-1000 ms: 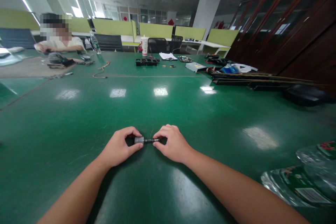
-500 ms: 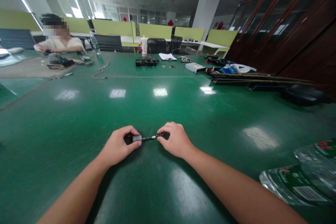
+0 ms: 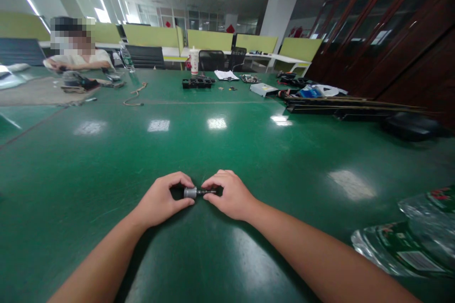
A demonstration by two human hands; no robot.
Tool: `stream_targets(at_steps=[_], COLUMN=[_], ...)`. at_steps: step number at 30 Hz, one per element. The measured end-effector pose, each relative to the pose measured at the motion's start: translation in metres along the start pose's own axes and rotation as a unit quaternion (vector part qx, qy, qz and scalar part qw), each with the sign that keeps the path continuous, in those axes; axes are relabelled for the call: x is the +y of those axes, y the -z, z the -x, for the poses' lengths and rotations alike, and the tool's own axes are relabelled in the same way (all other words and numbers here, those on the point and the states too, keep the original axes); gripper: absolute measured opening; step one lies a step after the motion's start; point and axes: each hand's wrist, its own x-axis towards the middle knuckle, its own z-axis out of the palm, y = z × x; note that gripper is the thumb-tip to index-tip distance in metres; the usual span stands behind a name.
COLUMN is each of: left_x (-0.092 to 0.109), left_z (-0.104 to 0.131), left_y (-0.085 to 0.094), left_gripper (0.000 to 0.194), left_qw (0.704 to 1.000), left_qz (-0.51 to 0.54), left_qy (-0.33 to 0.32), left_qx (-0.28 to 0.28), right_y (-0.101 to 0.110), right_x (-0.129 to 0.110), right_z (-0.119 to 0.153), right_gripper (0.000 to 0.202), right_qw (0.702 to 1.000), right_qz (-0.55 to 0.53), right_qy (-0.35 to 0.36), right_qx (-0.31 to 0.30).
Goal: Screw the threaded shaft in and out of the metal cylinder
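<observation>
Between thumb and fingers, my left hand point(image 3: 159, 200) grips a small grey metal cylinder point(image 3: 190, 192) just above the green table. A thin dark rod point(image 3: 213, 191) runs out of the cylinder's right side. My right hand point(image 3: 229, 194) is closed in a pinch on a small dark ridged piece, which looks like a coil spring point(image 3: 201, 192). That piece appears to sit around the rod, close against the cylinder; the fingertips partly hide it. The two hands face each other, a short gap apart.
The green table point(image 3: 117, 151) spreads all round. Large plastic bottles point(image 3: 408, 246) lie at the right. Farther back are a black device point(image 3: 197, 83), a metal box point(image 3: 263, 89), long black bars point(image 3: 337, 105) and a cord point(image 3: 133, 97). A person point(image 3: 78, 52) sits at the far left.
My right hand has moved left with the spring-like piece, from the rod's tip to near the cylinder. The rod's end now shows inside the right hand. My left hand has shifted slightly right.
</observation>
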Motion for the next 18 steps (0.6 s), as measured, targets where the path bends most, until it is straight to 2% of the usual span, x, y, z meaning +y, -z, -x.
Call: stream_targets(at_steps=[7, 18], left_x=[0.0046, 0.0046], left_z=[-0.0006, -0.0015], left_y=[0.0017, 0.0008], left_gripper=[0.015, 0.016], left_qw=[1.000, 0.999], left_qz=[0.006, -0.027], left_qy=[-0.013, 0.024], left_qx=[-0.006, -0.009], right_y=[-0.0005, -0.0007], right_x=[-0.0015, -0.0001], right_z=[0.0003, 0.0015], right_gripper=[0.013, 0.014], right_qw=[1.000, 0.999], right_qz=[0.011, 0.007], right_qy=[0.017, 0.026], right_qx=[-0.013, -0.019])
